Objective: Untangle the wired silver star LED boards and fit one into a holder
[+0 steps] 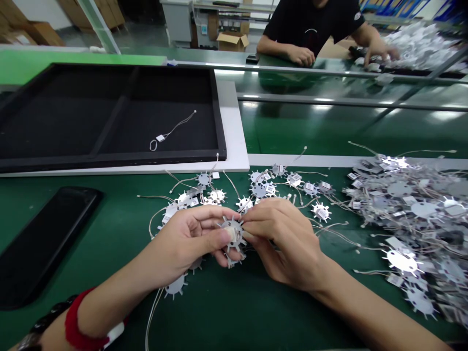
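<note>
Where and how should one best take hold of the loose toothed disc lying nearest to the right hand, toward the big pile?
I would pinch the toothed disc by two opposite edges of its rim, right hand coming from above: it lies nearly flat on the green table, and a white piece covers its centre.

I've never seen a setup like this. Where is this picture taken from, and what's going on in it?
There is no machine here: these are a person's bare hands, seen by a camera worn on their head, looking forward and down. The left hand holds a spiky metal disc under its thumb. The right hand has its fingertips at the disc's edge; what they pinch is hidden. On the green table lie scattered discs with thin wires, and a big pile to the right. Beyond, a black tray holds one loose wire. Across the bench sits another person.
</note>
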### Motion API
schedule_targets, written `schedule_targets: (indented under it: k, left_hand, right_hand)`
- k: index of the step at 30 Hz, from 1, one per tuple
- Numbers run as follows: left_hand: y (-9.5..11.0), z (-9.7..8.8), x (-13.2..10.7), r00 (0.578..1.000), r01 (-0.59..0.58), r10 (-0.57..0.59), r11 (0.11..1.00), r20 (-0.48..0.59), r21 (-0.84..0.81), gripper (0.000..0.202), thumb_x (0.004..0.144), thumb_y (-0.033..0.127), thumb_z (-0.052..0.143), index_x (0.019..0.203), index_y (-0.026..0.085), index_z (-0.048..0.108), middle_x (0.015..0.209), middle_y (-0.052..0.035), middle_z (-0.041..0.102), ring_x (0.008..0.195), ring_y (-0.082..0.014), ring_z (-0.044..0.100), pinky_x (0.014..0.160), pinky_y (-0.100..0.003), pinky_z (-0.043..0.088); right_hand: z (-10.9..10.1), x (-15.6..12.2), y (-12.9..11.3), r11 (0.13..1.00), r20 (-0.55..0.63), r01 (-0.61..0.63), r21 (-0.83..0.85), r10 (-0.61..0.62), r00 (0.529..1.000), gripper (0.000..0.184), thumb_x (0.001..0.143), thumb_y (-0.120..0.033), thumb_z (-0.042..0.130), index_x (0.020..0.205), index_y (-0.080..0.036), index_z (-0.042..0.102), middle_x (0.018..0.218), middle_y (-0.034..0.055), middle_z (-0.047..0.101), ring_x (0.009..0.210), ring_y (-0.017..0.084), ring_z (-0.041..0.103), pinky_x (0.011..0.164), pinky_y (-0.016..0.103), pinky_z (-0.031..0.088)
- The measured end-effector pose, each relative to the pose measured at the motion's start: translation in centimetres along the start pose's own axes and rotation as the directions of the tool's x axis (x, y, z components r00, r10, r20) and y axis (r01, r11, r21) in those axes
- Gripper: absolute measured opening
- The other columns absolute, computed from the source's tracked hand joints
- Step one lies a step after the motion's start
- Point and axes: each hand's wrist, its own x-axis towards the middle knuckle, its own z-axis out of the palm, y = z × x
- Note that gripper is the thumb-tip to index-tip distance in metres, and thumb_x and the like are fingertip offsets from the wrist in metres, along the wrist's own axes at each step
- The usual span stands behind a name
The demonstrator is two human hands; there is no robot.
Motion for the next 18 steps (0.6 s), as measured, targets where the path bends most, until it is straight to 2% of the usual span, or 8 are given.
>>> schedule_targets:
  k: [5,10,18]
  left_hand:
    - [0.54,0.08,-0.06,0.999,0.025,-0.025,1.000,-0.024,-0.001,0.024,0.085,0.026,0.079,0.105,0.014,0.070,0.074,-0.0052,0.076,0.058,-0.0119,0.071,0.055,-0.014,0.059]
    - [0.77,-0.44,-0.24,0.998,0.059,-0.062,0.995,-0.032,-0.085,0.026,0.085,0.029,0.080,0.104,0.015,0.070,0.073,-0.0060,0.075,0.056,-0.0127,0.070,0.050,-0.014,0.059]
    - [0.78,-0.38,-0.34,0.991,0.135,-0.137,0.971,0.005,-0.195,0.028,0.082,0.025,0.082,0.104,0.012,0.070,0.074,-0.0067,0.074,0.065,-0.0172,0.074,0.048,-0.016,0.060]
  right_hand:
    - [-0.25,0.00,0.14,0.999,0.033,-0.036,-0.011,0.036,0.999,0.009,0.094,-0.007,0.056,0.099,-0.011,0.062,0.089,0.0086,0.073,0.083,0.017,0.067,0.073,0.032,0.052]
    - [-0.49,0.06,0.31,0.995,0.078,-0.002,-0.096,0.010,0.997,0.013,0.096,-0.010,0.055,0.107,-0.009,0.062,0.093,0.0114,0.074,0.075,0.017,0.064,0.064,0.031,0.050]
    - [-0.37,0.13,0.28,0.980,0.008,0.054,-0.191,-0.053,0.999,0.013,0.091,-0.010,0.065,0.104,-0.012,0.064,0.089,0.0086,0.075,0.072,0.016,0.066,0.060,0.031,0.047]
